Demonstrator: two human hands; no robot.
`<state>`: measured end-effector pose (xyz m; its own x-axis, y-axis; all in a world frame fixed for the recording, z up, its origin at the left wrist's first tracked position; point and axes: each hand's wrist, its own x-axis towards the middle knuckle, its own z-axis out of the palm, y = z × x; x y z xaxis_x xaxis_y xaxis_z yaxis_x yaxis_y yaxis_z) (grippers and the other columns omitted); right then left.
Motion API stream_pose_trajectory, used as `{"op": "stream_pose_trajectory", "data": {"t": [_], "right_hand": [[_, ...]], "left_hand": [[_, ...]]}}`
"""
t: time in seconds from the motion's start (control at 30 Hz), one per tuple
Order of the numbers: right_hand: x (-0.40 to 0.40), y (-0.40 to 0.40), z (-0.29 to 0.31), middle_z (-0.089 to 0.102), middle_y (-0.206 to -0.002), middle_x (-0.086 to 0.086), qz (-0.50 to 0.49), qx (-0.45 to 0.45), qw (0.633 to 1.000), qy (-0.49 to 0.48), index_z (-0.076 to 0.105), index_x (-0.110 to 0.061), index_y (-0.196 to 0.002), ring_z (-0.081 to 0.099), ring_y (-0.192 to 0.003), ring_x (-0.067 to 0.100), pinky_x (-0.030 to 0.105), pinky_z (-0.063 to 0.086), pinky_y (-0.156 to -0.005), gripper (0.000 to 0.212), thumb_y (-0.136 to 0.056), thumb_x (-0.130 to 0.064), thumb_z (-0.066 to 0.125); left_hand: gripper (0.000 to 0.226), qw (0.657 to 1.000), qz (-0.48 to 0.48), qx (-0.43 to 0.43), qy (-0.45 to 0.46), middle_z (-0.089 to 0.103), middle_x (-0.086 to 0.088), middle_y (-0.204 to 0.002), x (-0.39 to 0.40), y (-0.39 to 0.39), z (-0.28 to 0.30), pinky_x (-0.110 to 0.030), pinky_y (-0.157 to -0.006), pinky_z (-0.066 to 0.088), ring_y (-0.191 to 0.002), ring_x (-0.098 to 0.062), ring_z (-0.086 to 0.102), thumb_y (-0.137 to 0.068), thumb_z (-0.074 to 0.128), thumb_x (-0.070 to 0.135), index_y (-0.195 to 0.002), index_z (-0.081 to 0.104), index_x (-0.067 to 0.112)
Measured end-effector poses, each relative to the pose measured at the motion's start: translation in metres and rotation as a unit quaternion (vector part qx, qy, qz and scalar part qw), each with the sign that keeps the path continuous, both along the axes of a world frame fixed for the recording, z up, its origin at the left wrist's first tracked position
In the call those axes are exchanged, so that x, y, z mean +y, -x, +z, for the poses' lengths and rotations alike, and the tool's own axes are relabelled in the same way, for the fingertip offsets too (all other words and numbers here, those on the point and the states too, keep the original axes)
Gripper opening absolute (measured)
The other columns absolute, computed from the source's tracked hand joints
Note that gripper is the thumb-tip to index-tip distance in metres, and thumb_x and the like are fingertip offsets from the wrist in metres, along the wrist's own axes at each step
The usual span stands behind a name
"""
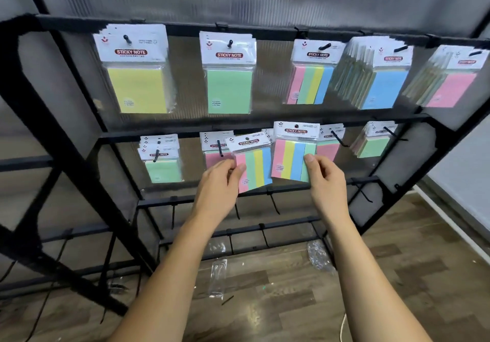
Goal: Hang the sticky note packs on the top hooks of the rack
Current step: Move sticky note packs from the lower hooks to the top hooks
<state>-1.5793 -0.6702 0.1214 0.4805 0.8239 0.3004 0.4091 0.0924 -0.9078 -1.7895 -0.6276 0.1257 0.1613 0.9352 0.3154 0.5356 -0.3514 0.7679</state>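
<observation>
Left hand (220, 182): pinches a striped pack (253, 162) at middle of frame, tilted.
Right hand (324, 179): pinches another striped pack (294, 153) beside it.
Packs: pink, green, yellow, blue stripes, white "STICKY NOTE" tops.
Top hooks (324, 47): 5 hold packs.

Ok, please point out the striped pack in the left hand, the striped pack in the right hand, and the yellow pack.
left striped pack (254, 165): head view, coloured stripes.
right striped pack (293, 158): head view, coloured stripes.
yellow pack (138, 89): head view, yellow pad.
</observation>
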Motion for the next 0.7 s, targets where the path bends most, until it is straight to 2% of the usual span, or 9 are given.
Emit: {"op": "stream_pose_trajectory", "data": {"t": [0.1, 0.17, 0.23, 0.33, 0.37, 0.47, 0.57, 0.7], "right_hand": [[-0.001, -0.012, 0.014, 0.047, -0.064, -0.014, 0.001, 0.009, 1.0, -0.02, 0.056, -0.019, -0.074, 0.036, -0.061, 0.003, 0.019, 0.029, -0.055, 0.031, -0.104, -0.03, 0.051], [0.002, -0.021, 0.023, 0.051, -0.069, -0.008, 0.005, 0.013, 0.999, -0.035, 0.06, -0.014, -0.079, 0.038, -0.063, 0.003, 0.017, 0.03, -0.056, 0.03, -0.104, -0.029, 0.051], [0.006, -0.03, 0.03, 0.055, -0.076, 0.001, 0.009, 0.012, 0.999, -0.036, 0.062, -0.008, -0.086, 0.041, -0.068, 0.006, 0.023, 0.034, -0.061, 0.032, -0.104, -0.032, 0.05], [0.012, -0.041, 0.043, 0.058, -0.076, 0.004, 0.029, 0.018, 0.998, -0.045, 0.061, -0.012, -0.085, 0.046, -0.071, 0.011, 0.037, 0.042, -0.065, 0.034, -0.103, -0.039, 0.049], [0.014, -0.043, 0.049, 0.06, -0.078, 0.005, 0.039, 0.017, 0.998, -0.051, 0.062, -0.014, -0.086, 0.048, -0.072, 0.012, 0.037, 0.043, -0.066, 0.033, -0.103, -0.039, 0.049], [0.019, -0.052, 0.068, 0.065, -0.085, 0.009, 0.07, 0.008, 0.995, -0.072, 0.065, -0.009, -0.093, 0.052, -0.074, 0.009, 0.026, 0.04, -0.065, 0.03, -0.104, -0.032, 0.049], [0.027, -0.061, 0.089, 0.055, -0.075, 0.004, 0.102, -0.005, 0.988, -0.111, 0.062, -0.003, -0.092, 0.044, -0.067, 0.006, 0.022, 0.034, -0.06, 0.032, -0.105, -0.029, 0.049], [0.039, -0.071, 0.107, 0.052, -0.075, 0.0, 0.127, -0.013, 0.983, -0.135, 0.061, -0.007, -0.091, 0.041, -0.066, 0.004, 0.021, 0.033, -0.059, 0.028, -0.105, -0.028, 0.048]], "left_hand": [[0.027, 1.0, -0.001, -0.003, -0.003, 0.053, 0.009, -0.069, 0.003, -0.017, 0.006, -0.015, -0.054, 0.031, -0.061, -0.004, 0.044, -0.101, 0.053, 0.027, -0.078, 0.057, 0.013], [0.026, 1.0, 0.004, -0.003, -0.009, 0.055, 0.008, -0.069, 0.005, -0.028, 0.01, -0.016, -0.054, 0.031, -0.061, -0.005, 0.045, -0.101, 0.053, 0.029, -0.082, 0.06, 0.012], [0.027, 1.0, 0.013, -0.004, -0.007, 0.059, 0.004, -0.07, 0.007, -0.039, 0.013, -0.025, -0.056, 0.034, -0.062, -0.011, 0.046, -0.101, 0.052, 0.031, -0.084, 0.061, 0.011], [0.027, 1.0, 0.019, -0.009, 0.0, 0.061, 0.004, -0.073, 0.008, -0.055, 0.02, -0.032, -0.057, 0.037, -0.066, -0.014, 0.05, -0.101, 0.05, 0.034, -0.087, 0.062, 0.014], [0.028, 1.0, 0.018, -0.009, 0.0, 0.061, 0.004, -0.074, 0.007, -0.061, 0.022, -0.033, -0.059, 0.039, -0.067, -0.014, 0.052, -0.102, 0.05, 0.035, -0.088, 0.062, 0.014], [0.031, 1.0, 0.027, -0.012, -0.007, 0.049, 0.006, -0.066, 0.004, -0.075, 0.029, -0.029, -0.056, 0.032, -0.06, -0.011, 0.043, -0.102, 0.05, 0.033, -0.081, 0.054, 0.011], [0.032, 0.999, 0.042, -0.015, -0.017, 0.043, 0.008, -0.062, 0.001, -0.087, 0.036, -0.023, -0.052, 0.029, -0.056, -0.007, 0.037, -0.102, 0.051, 0.03, -0.075, 0.048, 0.013], [0.034, 0.998, 0.059, -0.017, -0.029, 0.043, 0.011, -0.062, -0.005, -0.1, 0.041, -0.017, -0.051, 0.032, -0.053, -0.003, 0.039, -0.102, 0.051, 0.027, -0.069, 0.044, 0.024]]}}
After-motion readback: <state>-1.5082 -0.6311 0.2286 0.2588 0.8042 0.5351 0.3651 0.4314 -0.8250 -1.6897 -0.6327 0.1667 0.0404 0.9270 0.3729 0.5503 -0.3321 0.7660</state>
